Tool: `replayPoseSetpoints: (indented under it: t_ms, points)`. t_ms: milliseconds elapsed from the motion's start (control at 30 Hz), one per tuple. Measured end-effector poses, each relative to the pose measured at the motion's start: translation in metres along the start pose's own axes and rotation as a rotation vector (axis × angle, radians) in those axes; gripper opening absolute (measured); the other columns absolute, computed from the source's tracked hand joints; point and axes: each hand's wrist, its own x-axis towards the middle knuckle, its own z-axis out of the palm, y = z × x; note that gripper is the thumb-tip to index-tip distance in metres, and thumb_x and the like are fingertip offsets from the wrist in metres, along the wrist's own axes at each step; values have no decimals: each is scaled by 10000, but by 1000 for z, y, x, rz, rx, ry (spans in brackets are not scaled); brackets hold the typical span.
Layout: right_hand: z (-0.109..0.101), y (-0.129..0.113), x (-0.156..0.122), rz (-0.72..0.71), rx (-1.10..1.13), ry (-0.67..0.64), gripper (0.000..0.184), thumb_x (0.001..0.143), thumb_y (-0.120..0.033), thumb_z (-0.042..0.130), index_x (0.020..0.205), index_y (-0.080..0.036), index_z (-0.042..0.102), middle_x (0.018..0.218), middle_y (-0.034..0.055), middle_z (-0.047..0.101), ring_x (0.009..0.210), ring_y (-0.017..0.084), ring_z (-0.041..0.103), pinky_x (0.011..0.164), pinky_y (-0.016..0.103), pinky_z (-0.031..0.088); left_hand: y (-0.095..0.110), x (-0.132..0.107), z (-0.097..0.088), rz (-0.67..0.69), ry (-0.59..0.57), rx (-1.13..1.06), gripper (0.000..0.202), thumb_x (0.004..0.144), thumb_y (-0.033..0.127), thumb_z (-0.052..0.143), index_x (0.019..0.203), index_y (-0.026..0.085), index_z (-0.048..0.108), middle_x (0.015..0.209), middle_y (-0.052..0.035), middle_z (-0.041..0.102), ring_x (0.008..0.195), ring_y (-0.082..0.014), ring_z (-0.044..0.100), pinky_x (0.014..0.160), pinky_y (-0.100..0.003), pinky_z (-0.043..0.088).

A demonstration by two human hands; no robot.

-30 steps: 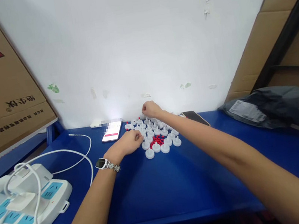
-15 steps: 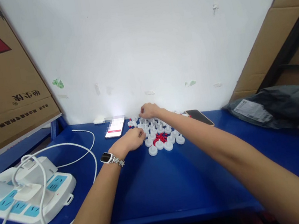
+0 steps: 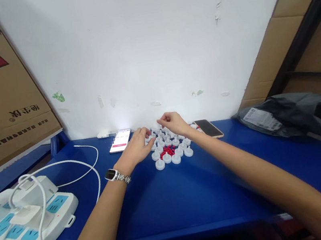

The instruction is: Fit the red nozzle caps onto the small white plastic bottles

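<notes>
Many white round caps with upright nozzles (image 3: 176,159) stand clustered on the blue table, around a small heap of red pieces (image 3: 168,151). At the cluster's left edge is my left hand (image 3: 137,144), wearing a watch; its thumb and fingers are apart, with white caps just beyond the tips. My right hand (image 3: 175,123) hovers over the back of the cluster, fingertips pinched together. Whatever sits in that pinch is too small to make out. Part of the cluster's back is hidden behind my right hand.
A lit phone (image 3: 118,143) lies left of the caps, a dark phone (image 3: 209,128) to the right. A white power strip (image 3: 63,220) with looping cables covers the table's left. A grey plastic bag (image 3: 288,116) lies right. Cardboard (image 3: 6,91) leans at left; a white wall stands behind.
My left hand has moved up, its fingers spreading from a closed shape. My right hand has shifted right relative to the caps, still pinched. The view has turned slightly.
</notes>
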Motion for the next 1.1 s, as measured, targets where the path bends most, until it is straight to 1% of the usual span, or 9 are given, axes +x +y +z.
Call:
replayPoseSetpoints:
  t_ms: [67,167,267,333,567,767,933,1033,1100]
  points:
    - [-6,-3,-28,48,135,24,336,837,-482,606,706,-174,580,619,12,648,495,106,482,497,238,357,9,0,2,58,78,-37,441,881,482,563,1212,197,495,1178,-114,589,1022,-252,594,854,-386,482]
    - [-8,-10,-60,61,257,45,411,837,-569,587,679,-194,528,573,-7,598,498,113,480,496,241,364,26,0,6,119,36,-185,542,844,493,631,1280,230,446,1232,-97,577,968,-220,611,808,-352,506]
    - [-8,-19,-76,3,186,88,414,888,-569,521,680,-213,481,565,-27,541,522,121,478,515,247,361,44,-1,8,163,-23,-299,378,898,448,579,1196,228,501,1112,-62,633,799,-159,620,733,-301,499]
    - [-8,-24,-81,-34,69,112,402,946,-526,433,688,-219,459,589,-25,524,564,131,491,544,255,357,52,-2,8,178,10,-322,341,925,434,545,1182,214,507,980,-39,642,735,-140,600,722,-287,485]
    - [-6,-26,-84,-11,31,104,465,995,-482,264,627,-225,385,576,-13,475,581,148,468,567,283,331,56,-3,9,251,68,-384,342,930,382,553,1208,196,480,792,13,559,723,-126,556,693,-249,441]
    - [1,-32,-84,-1,35,193,466,995,-488,278,617,-229,361,544,-21,439,543,141,436,538,283,303,60,-1,11,58,-30,-615,322,950,499,468,1070,202,497,676,42,466,610,-106,447,577,-219,384]
    - [1,-38,-84,-35,-39,208,463,1003,-472,269,615,-232,349,550,-10,462,546,146,455,548,288,319,57,4,12,-74,-65,-781,477,904,656,418,832,192,500,647,38,404,582,-98,415,578,-220,405]
    - [-10,-32,-82,-14,-74,264,468,1008,-473,245,616,-234,339,549,-5,452,556,154,461,548,290,321,38,9,5,-154,-10,-811,546,921,683,317,772,189,493,577,46,343,531,-105,373,540,-237,384]
    - [-18,-24,-79,-4,-116,290,461,1009,-466,238,625,-232,341,558,-4,451,572,157,468,556,288,319,24,10,-2,-136,120,-787,500,921,657,368,826,188,514,596,44,378,547,-107,397,558,-238,390]
